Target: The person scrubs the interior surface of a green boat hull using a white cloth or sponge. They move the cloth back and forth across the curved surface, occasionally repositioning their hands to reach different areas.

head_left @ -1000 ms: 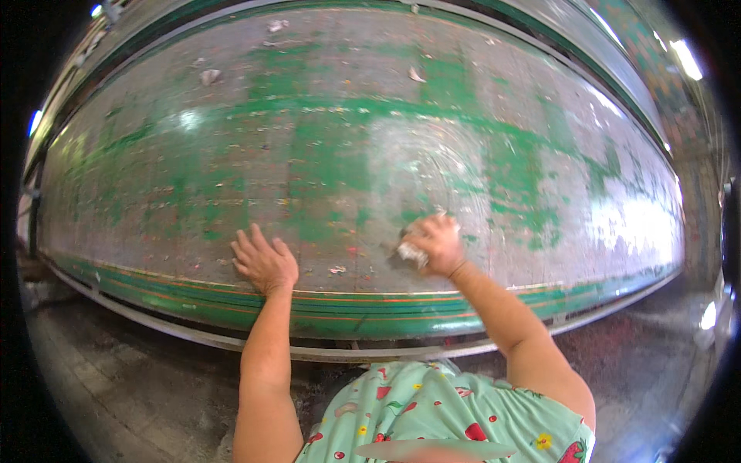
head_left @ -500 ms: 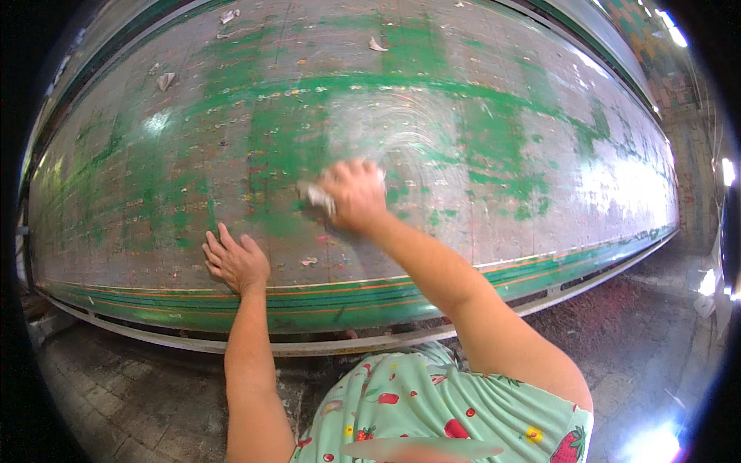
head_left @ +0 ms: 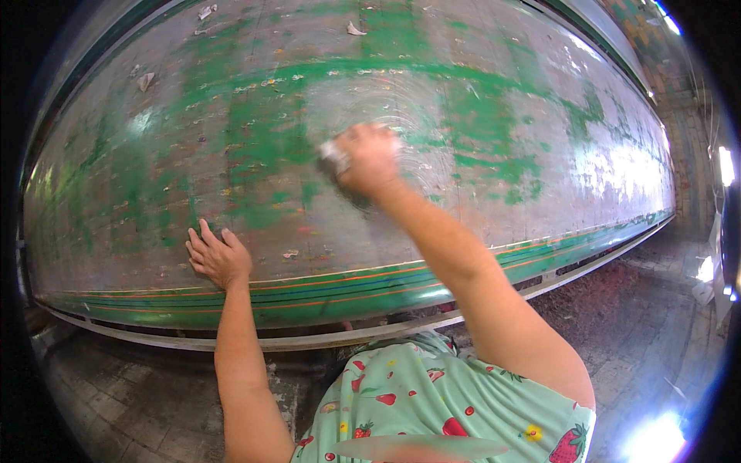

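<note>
Your right hand [head_left: 370, 158] grasped a crumpled white rag [head_left: 334, 157], slightly blurred, over the middle part of the long desk [head_left: 494, 224], beside cloudy swirl marks [head_left: 409, 104] on its worn green-and-grey top. Your left hand [head_left: 221, 255] lay released, fingers spread, on the desk just inside its near edge. Orange and dark stripes [head_left: 347, 289] followed that edge above a pale rail [head_left: 347, 338]. The desk stretched well past both hands sideways, with white scraps [head_left: 355, 29] toward its far side.
</note>
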